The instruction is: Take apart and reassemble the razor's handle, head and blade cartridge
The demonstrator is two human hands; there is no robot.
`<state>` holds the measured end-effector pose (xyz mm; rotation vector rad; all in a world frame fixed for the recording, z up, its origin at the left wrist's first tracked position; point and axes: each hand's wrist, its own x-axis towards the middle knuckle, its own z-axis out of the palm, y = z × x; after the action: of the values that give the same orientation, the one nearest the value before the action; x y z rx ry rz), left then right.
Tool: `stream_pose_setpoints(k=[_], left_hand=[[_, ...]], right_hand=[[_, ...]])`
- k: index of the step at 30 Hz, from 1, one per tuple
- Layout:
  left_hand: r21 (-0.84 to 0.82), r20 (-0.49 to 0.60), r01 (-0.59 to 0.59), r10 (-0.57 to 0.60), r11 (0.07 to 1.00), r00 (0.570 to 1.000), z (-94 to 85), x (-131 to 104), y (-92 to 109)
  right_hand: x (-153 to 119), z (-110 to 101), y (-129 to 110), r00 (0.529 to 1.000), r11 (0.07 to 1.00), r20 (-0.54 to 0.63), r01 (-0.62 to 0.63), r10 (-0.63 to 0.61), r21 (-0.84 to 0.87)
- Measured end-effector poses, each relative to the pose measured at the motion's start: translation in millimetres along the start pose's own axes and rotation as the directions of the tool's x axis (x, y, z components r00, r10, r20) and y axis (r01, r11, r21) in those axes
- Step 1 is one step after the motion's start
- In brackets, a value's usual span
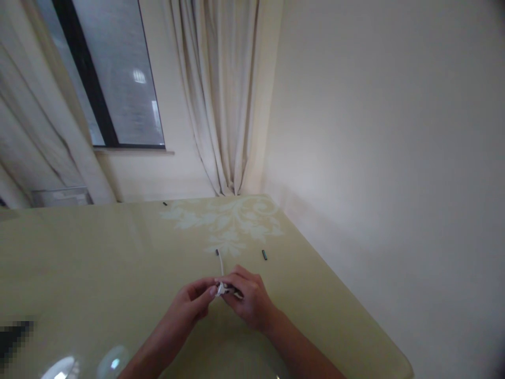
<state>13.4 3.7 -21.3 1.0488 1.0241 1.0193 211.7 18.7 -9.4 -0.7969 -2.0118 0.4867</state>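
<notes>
Both hands meet over the table, at a small white piece (221, 289) too small to identify. My left hand (190, 301) pinches its left side between thumb and fingertips. My right hand (249, 296) is closed on it from the right, its fingers curled over and partly hiding it. A thin white cable (221, 263) runs away from the fingers across the tabletop. At its far end is a small dark tip (216, 252). To the right of the cable lies a short dark stick-like piece (264, 255), apart from both hands.
The glossy yellow-green table (110, 252) has a pale floral pattern (236, 216). Near its far edge lies a tiny dark object (165, 203). A plain wall (374, 158) borders the table's right side. Curtains (221, 95) and a window (118, 68) are beyond.
</notes>
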Motion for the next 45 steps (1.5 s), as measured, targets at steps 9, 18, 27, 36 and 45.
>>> stream_pose_setpoints(k=[9,18,27,36,45], left_hand=[[0.432,-0.086,-0.403,0.482,0.807,0.872,-1.2,1,1],[0.536,-0.016,-0.515,0.617,0.67,0.787,3.6,3,-8],[0.572,-0.024,-0.475,0.593,0.669,0.805,4.4,2,-8],[0.564,-0.01,-0.456,0.557,0.689,0.83,4.1,-1,1],[0.266,-0.154,-0.298,0.346,0.917,0.926,-0.6,-2,6]], right_hand=[[12,5,-1,0.833,0.678,0.129,-0.519,0.539,0.52],[11,10,1,0.811,0.595,0.201,-0.548,0.549,0.588],[11,10,0,0.787,0.563,0.216,-0.576,0.578,0.593],[14,7,-6,0.806,0.524,0.257,-0.554,0.534,0.647],[12,5,-7,0.802,0.515,0.258,-0.555,0.538,0.653]])
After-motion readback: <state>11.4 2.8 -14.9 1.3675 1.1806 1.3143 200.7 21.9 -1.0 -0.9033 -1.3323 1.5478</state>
